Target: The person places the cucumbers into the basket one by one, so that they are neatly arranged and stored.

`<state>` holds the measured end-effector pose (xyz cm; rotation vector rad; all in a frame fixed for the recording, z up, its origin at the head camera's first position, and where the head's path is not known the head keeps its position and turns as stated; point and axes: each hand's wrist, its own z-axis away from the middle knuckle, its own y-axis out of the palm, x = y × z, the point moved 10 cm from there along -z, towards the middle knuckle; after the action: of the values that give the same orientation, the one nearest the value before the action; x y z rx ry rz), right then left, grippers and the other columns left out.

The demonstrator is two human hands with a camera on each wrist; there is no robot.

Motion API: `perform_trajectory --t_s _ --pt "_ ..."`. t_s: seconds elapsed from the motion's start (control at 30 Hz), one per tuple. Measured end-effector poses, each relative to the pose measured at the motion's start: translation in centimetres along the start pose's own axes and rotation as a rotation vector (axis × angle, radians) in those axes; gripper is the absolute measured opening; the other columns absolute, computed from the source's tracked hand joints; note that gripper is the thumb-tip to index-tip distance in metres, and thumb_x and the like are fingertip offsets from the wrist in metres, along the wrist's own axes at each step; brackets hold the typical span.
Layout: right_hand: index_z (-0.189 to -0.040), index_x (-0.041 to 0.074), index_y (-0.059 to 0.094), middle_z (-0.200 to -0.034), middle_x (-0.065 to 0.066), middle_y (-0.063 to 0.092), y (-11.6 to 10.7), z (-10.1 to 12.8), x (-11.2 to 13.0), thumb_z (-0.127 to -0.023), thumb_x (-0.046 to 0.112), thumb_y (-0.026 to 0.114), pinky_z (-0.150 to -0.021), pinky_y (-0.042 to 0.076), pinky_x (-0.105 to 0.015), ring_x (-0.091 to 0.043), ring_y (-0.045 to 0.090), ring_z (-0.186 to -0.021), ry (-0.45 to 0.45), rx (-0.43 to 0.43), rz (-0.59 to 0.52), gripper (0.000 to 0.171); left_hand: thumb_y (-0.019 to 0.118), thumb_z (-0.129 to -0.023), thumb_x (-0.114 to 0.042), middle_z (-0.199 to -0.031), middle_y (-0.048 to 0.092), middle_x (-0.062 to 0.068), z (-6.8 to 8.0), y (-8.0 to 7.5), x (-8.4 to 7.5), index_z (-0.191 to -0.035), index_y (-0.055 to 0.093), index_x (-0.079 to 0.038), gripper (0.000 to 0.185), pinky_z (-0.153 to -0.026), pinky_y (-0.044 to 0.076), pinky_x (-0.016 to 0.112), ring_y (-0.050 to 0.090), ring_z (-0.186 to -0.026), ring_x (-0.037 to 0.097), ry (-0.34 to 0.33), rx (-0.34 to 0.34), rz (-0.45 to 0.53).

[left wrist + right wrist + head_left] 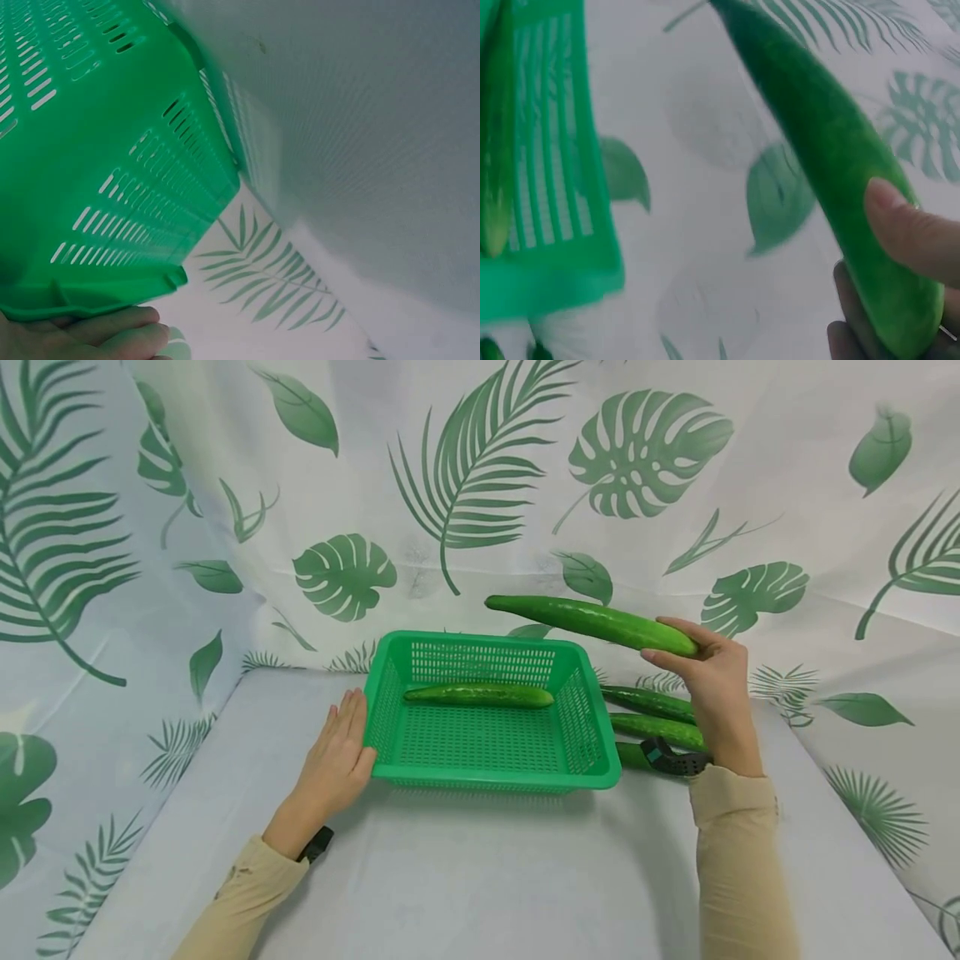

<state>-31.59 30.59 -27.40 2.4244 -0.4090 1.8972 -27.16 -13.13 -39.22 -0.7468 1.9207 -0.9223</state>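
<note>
My right hand [720,681] grips a long cucumber [592,618] near its thick end, up in the air above the right rim of the basket. In the right wrist view the thumb lies along this cucumber [825,150], with fingers behind it. My left hand [337,760] touches the left side of the green plastic basket [491,781], its fingers straight. From the left wrist view, those fingers [112,330] lie against the rim of the basket [97,187]. Another cucumber [480,695] lies lengthwise inside the basket, near its far wall.
Several more cucumbers [656,728] lie on the white table [480,877] to the right of the basket, partly hidden by my right wrist and its black band [675,758]. A leaf-printed cloth [480,485] hangs behind and at both sides.
</note>
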Motion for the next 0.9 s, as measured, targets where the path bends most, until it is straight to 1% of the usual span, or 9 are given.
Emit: perform_trajectory --t_s 0.1,0.17,0.27,0.37,0.47,0.53,0.63,0.73,0.9 --pt "-0.134 0.005 0.063 -0.117 0.002 0.06 2.2 -0.7 0.0 -0.084 0.014 0.079 -0.076 0.049 -0.018 -0.014 0.054 -0.097 0.027 0.036 0.112 0.053 0.035 -0.093 -0.009 -0.16 0.012 0.028 0.0 0.0 0.0 -0.152 0.015 0.015 0.066 -0.121 0.007 0.051 0.006 -0.15 0.037 -0.002 -0.001 0.003" --pt "-0.135 0.006 0.063 -0.117 0.002 0.06 3.7 -1.1 -0.2 -0.085 0.015 0.079 -0.077 0.05 -0.02 -0.013 0.056 -0.096 0.043 0.068 0.16 0.052 0.036 -0.093 -0.009 -0.16 0.012 0.028 -0.1 0.0 0.0 -0.152 0.015 0.015 0.066 -0.121 0.007 0.051 0.006 -0.15 0.037 -0.002 -0.004 0.002" --pt "-0.136 0.006 0.061 -0.121 -0.004 0.06 6.1 -1.5 -0.8 -0.087 0.014 0.077 -0.085 0.051 -0.028 -0.016 0.057 -0.1 0.064 0.132 0.197 0.052 0.037 -0.093 -0.009 -0.16 0.012 0.028 0.0 0.0 0.0 -0.151 0.016 0.015 0.066 -0.12 0.008 0.052 0.007 -0.15 0.037 0.001 -0.012 0.004" --pt "-0.138 0.005 0.059 -0.133 -0.012 0.056 8.5 -1.6 -1.7 -0.089 0.012 0.075 -0.099 0.047 -0.041 -0.025 0.054 -0.116 0.081 0.21 0.232 0.052 0.037 -0.093 -0.009 -0.16 0.013 0.029 0.0 -0.1 -0.1 -0.151 0.017 0.016 0.066 -0.12 0.008 0.053 0.008 -0.15 0.038 0.004 -0.018 0.004" --pt "-0.137 0.003 0.059 -0.145 -0.017 0.05 10.4 -1.5 -3.1 -0.088 0.009 0.074 -0.109 0.038 -0.051 -0.032 0.041 -0.136 0.122 0.273 0.256 0.052 0.036 -0.093 -0.009 -0.16 0.012 0.029 0.0 -0.1 -0.1 -0.151 0.017 0.016 0.066 -0.12 0.008 0.053 0.008 -0.15 0.038 0.003 -0.017 0.01" --pt "-0.136 0.004 0.061 -0.15 -0.017 0.045 11.4 -1.4 -4.4 -0.087 0.009 0.075 -0.112 0.034 -0.054 -0.035 0.031 -0.143 0.165 0.306 0.291 0.052 0.036 -0.093 -0.009 -0.16 0.012 0.029 0.1 0.0 -0.1 -0.151 0.016 0.016 0.066 -0.12 0.008 0.053 0.007 -0.15 0.038 0.001 -0.013 0.012" --pt "-0.136 0.005 0.062 -0.152 -0.017 0.042 12.4 -1.1 -6.3 -0.085 0.01 0.077 -0.113 0.03 -0.057 -0.037 0.025 -0.146 0.234 0.34 0.352 0.053 0.035 -0.092 -0.009 -0.16 0.012 0.029 0.1 0.0 -0.1 -0.151 0.016 0.016 0.066 -0.12 0.008 0.053 0.007 -0.15 0.038 -0.001 -0.01 0.016" --pt "-0.135 0.004 0.062 -0.152 -0.02 0.04 13.1 -0.9 -7.8 -0.085 0.009 0.077 -0.112 0.03 -0.058 -0.04 0.026 -0.145 0.28 0.362 0.379 0.053 0.035 -0.092 -0.008 -0.16 0.013 0.03 0.1 0.0 -0.1 -0.151 0.017 0.016 0.066 -0.12 0.009 0.053 0.008 -0.15 0.039 0.002 -0.017 0.017" --pt "-0.134 0.002 0.062 -0.154 -0.021 0.036 13.9 -0.7 -9.3 -0.084 0.005 0.076 -0.112 0.031 -0.058 -0.041 0.027 -0.144 0.341 0.362 0.372 0.051 0.035 -0.092 -0.009 -0.159 0.014 0.03 0.1 0.0 0.0 -0.151 0.016 0.016 0.067 -0.12 0.009 0.053 0.009 -0.15 0.039 0.001 -0.018 0.013"
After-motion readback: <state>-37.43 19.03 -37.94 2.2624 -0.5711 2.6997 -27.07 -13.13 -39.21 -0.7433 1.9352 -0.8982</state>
